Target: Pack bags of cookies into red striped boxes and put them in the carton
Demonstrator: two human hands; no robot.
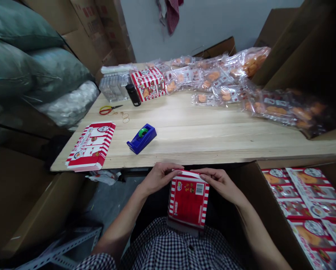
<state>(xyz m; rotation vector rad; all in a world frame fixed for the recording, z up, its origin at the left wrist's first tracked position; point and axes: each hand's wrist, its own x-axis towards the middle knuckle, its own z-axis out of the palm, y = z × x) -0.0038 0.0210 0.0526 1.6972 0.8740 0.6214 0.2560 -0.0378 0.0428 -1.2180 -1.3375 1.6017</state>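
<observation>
We hold one red-and-white box [188, 206].
Our left hand [162, 177] and right hand [219, 182] grip its upper edge, near the wooden table [196, 131].

The carton [188, 204] is covered in red and bordered with red-and-white stripes. Red and white are also printed on the flat cartons [90, 146]. The shirt [170, 245] is checked in black and white. The tape dispenser [147, 141] is coloured blue, the scissor handles [105, 111] red and yellow.
</observation>
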